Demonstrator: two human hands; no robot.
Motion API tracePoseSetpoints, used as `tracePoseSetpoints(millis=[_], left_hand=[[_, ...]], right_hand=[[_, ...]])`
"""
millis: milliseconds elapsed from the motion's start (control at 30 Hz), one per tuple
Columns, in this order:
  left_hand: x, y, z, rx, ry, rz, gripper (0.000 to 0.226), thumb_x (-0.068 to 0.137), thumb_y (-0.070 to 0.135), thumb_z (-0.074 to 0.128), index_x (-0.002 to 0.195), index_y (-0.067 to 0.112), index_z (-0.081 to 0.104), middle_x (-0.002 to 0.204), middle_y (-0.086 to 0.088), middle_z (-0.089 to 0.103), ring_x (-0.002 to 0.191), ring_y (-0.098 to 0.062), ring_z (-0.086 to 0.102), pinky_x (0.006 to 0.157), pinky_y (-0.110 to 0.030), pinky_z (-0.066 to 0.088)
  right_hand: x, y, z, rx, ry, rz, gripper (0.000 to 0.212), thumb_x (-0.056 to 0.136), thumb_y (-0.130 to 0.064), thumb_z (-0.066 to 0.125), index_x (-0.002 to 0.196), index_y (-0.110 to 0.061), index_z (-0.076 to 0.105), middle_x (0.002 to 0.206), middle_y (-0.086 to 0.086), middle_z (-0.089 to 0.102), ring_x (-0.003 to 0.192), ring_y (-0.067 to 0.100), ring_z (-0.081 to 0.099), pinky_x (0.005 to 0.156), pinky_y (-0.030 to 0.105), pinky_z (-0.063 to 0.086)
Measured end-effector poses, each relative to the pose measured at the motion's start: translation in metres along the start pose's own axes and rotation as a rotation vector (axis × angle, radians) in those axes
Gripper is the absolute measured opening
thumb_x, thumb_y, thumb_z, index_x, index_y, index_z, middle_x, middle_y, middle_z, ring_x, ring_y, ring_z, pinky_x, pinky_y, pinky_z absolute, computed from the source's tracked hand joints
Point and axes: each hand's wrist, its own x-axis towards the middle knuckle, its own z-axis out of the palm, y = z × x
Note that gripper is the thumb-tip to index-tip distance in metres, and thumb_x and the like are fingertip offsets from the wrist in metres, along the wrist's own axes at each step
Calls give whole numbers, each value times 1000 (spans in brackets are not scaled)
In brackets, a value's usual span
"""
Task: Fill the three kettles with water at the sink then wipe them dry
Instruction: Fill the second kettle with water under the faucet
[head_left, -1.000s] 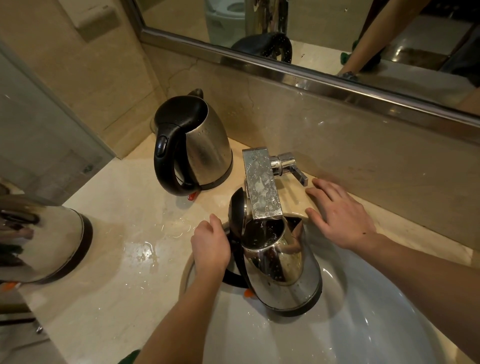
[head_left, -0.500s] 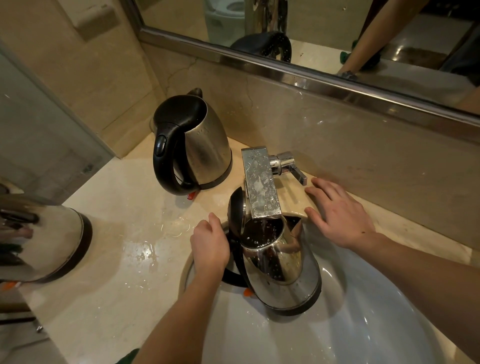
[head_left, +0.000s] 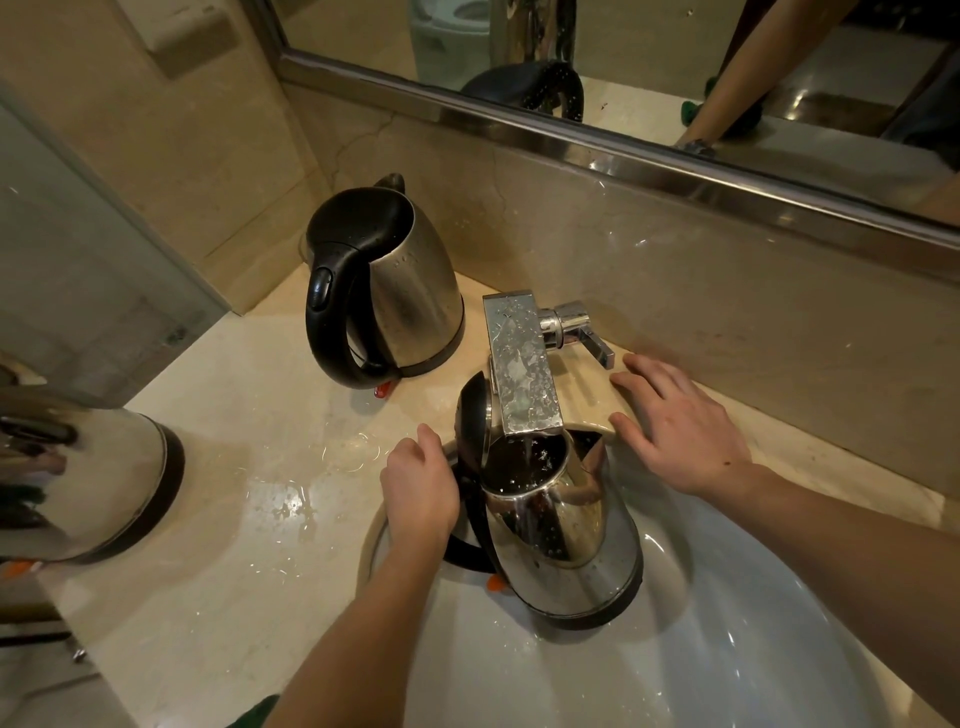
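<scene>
Steel kettle (head_left: 566, 535) is filling under the faucet (head_left: 522, 364), lid open. Left hand (head_left: 421, 483) is grasping its black handle (head_left: 462, 556); right hand (head_left: 680, 431) is resting flat, released, on the desk (head_left: 234, 467) right of the faucet. Wet and growing heavy, it probably wants lifting by that handle.

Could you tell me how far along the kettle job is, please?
Done: perhaps the back kettle, lid shut, droplets on it. In hand: the left hand holds the open kettle in the sink under the running faucet; the right hand rests beside it. Left: the left-edge kettle perhaps, and all the wiping.
</scene>
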Motion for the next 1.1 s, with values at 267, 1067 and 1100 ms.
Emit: tracePoseSetpoints(millis=[267, 1067, 1100], left_hand=[[1, -2, 1, 8, 6, -15, 47, 104, 36, 31, 65, 12, 41, 64, -6, 40, 60, -17, 39, 58, -36, 35], [1, -4, 1, 10, 5, 16, 47, 104, 35, 31, 64, 12, 38, 63, -5, 36, 59, -17, 36, 55, -35, 32], [1, -4, 1, 7, 5, 18, 47, 104, 35, 31, 64, 12, 38, 63, -5, 36, 59, -17, 36, 56, -35, 32]], right_hand=[[-1, -1, -1, 14, 15, 1, 62, 94, -59, 19, 144, -27, 38, 155, -4, 30, 143, 17, 24, 108, 39, 36], [-1, 0, 1, 4, 17, 3, 54, 98, -53, 32, 146, -27, 36, 156, -4, 27, 144, 16, 21, 110, 38, 33], [-1, 0, 1, 6, 20, 1, 53, 99, -52, 33, 145, -27, 36, 156, -3, 28, 143, 17, 21, 111, 38, 32]])
